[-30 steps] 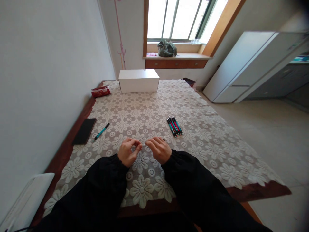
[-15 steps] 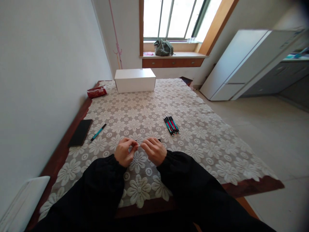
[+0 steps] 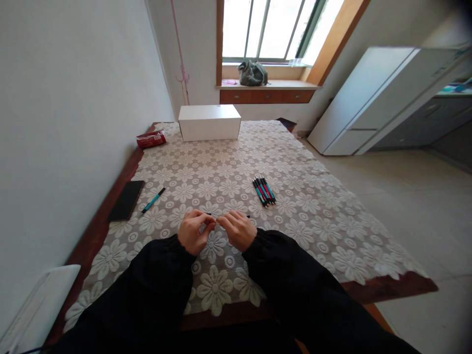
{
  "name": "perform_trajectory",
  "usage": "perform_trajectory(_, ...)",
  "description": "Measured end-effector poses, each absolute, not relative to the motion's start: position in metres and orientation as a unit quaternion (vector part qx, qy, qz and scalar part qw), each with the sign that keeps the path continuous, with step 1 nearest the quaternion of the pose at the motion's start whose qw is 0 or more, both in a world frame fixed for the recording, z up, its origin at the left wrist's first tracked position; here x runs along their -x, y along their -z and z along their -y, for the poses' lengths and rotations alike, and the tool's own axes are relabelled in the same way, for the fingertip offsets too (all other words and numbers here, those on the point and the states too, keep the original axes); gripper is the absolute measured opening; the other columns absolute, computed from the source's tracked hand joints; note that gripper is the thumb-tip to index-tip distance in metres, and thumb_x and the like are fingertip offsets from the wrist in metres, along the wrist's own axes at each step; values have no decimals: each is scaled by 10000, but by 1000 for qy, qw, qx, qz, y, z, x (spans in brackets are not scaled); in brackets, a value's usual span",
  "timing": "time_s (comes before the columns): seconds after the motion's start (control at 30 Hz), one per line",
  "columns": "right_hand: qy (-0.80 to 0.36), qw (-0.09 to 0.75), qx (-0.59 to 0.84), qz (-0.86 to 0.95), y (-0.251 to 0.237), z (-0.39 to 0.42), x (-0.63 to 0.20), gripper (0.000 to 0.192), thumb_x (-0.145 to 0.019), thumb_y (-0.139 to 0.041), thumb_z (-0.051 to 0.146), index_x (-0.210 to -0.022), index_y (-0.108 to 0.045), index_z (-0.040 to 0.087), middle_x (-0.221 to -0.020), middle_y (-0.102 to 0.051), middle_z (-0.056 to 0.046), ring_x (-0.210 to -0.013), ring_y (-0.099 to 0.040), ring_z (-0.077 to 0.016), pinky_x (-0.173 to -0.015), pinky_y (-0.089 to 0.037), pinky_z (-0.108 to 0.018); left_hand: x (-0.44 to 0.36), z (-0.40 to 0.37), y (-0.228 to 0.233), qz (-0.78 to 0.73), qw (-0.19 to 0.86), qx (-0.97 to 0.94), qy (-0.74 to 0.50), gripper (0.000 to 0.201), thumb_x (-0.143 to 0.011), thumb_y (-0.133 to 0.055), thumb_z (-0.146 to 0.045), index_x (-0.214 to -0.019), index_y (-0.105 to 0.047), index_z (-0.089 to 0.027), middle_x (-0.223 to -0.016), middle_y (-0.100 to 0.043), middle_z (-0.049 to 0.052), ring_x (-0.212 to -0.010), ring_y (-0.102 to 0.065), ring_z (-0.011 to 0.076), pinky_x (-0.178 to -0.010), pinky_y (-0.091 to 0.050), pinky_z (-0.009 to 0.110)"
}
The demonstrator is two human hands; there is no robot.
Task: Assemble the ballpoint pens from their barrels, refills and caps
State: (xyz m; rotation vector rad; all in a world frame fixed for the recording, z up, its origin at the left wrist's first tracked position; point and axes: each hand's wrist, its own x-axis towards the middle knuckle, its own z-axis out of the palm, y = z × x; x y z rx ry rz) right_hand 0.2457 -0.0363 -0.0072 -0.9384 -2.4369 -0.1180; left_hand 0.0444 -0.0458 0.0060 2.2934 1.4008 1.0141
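My left hand [image 3: 194, 233] is closed in a pinch above the near part of the table, thumb against forefinger. A small dark tip [image 3: 208, 214] shows just past its fingers; the rest is hidden. Close beside it, my right hand [image 3: 239, 230] has its fingers curled round a pen part, with only a black end [image 3: 248, 216] sticking out on the right. The fingertips of both hands nearly meet. Ahead and to the right lies a row of several pens [image 3: 264, 191], with black, teal and red barrels. One teal and black pen [image 3: 153, 200] lies alone on the left.
A floral lace cloth [image 3: 306, 202] covers the table. A dark notebook-like slab [image 3: 126, 200] lies near the left edge. Farther back are a red packet [image 3: 151, 139] and a long white box [image 3: 209, 123]. A white object [image 3: 55, 295] stands at the near left, by the wall.
The view has shifted slightly. My hands stay close together in nearly the same pose; the thin pale piece seen between the fingertips earlier is hardly visible now.
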Motion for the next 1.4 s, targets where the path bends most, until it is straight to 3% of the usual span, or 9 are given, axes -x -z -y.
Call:
perform_trajectory(0.3,39,285,371,883,12,28,-254,199,-994,-512,114,-851,-612,210,-755,-626,-35,-783,-532,-204,-748,-409,-329,-36,39,-12,-470,92,-788,-386,129,-944,-614,-297,-923,-725,-236,-889,-748,46,-958,-649,241,-916,-494,423)
perform_trajectory(0.53,7,274,404,873,20,21,-263,203,-937,-552,50,-829,-611,212,-774,-642,-40,-779,-533,-206,-725,-419,-315,-26,32,-9,-493,41,-827,-268,143,-765,-790,-289,-900,-751,-262,-996,-711,62,-1017,-592,288,-903,-467,457)
perform_trajectory(0.67,-8,252,401,881,20,21,-262,201,-932,-550,50,-827,-610,210,-772,-628,-34,-768,-525,-199,-731,-425,-306,-27,30,-1,-488,49,-836,-246,36,-818,-757,-292,-836,-760,-260,-977,-720,53,-1011,-581,281,-879,-455,450)
perform_trajectory(0.9,-21,207,417,885,16,23,-261,184,-965,-533,86,-851,-622,201,-810,-640,-42,-809,-538,-201,-753,-414,-299,-28,30,-1,-474,59,-836,-270,86,-932,-648,-280,-907,-721,-241,-954,-759,25,-1017,-601,252,-898,-445,421)
perform_trajectory(1.4,-19,256,402,879,17,23,-262,190,-955,-515,67,-847,-600,199,-796,-636,-44,-784,-539,-209,-748,-420,-314,-30,31,0,-455,63,-831,-314,70,-929,-652,-249,-898,-714,-243,-875,-760,13,-928,-663,231,-889,-449,410)
